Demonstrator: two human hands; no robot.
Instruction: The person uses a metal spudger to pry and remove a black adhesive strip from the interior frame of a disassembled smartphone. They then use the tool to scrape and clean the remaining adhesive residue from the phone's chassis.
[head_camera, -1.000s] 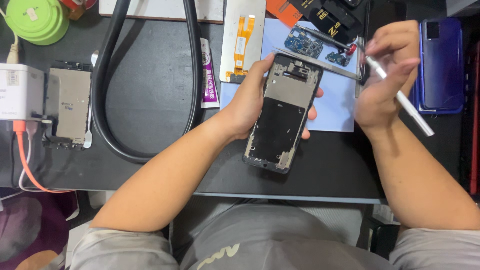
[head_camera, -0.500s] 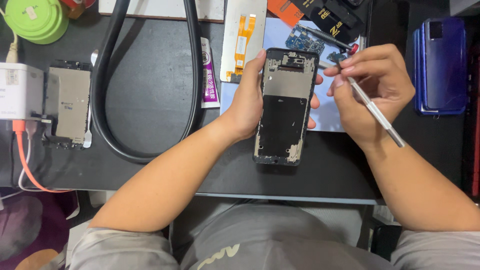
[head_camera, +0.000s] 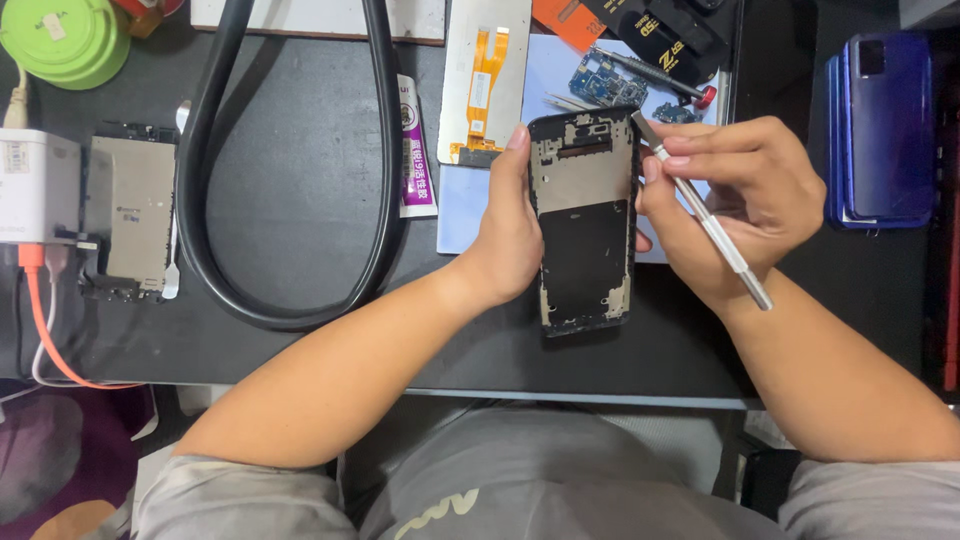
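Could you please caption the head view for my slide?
Left hand holds phone frame; right hand sets metal tool against it.

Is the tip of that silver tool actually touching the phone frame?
Touching. In the head view, the silver tool in the right hand meets the top right edge of the phone frame, with no gap visible.

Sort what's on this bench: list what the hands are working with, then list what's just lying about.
In hand:
- phone frame, gripped by the left hand
- metal tool, in the right hand, tip at the frame's top edge

Lying about:
- glue tube
- black hose
- blue phone
- green container
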